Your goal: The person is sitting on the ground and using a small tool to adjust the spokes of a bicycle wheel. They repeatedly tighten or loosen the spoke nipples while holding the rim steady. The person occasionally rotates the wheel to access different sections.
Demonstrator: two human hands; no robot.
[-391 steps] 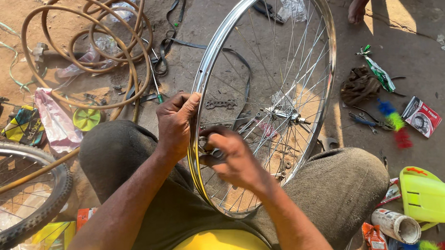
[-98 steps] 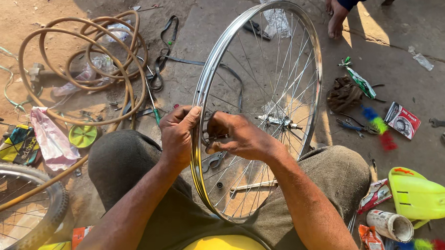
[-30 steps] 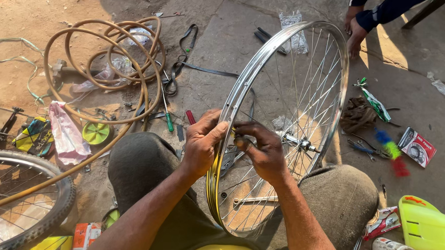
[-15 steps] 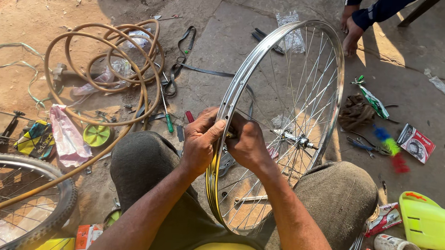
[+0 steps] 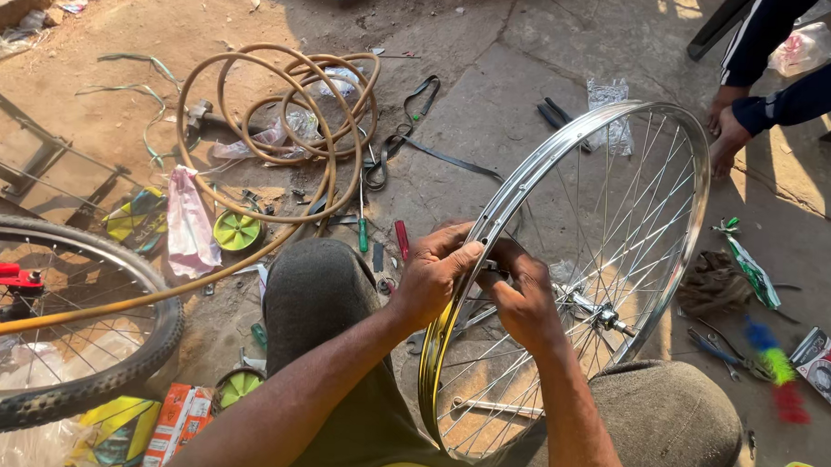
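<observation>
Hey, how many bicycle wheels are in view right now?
2. A bare silver wheel stands between the knees, both hands on its rim; a tyred wheel lies at the left edge, partly cut off. Others may be hidden.

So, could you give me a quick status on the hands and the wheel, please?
Left hand grips wheel rim. Right hand pinches at spokes. Nothing blocking.

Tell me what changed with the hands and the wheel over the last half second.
Little changed. The right hand drew slightly back from the left hand, so its fingers now sit just inside the rim among the spokes. The left hand keeps pinching the bicycle wheel at its rim. The wheel stays upright between the knees, and the coiled hose lies as before.
</observation>
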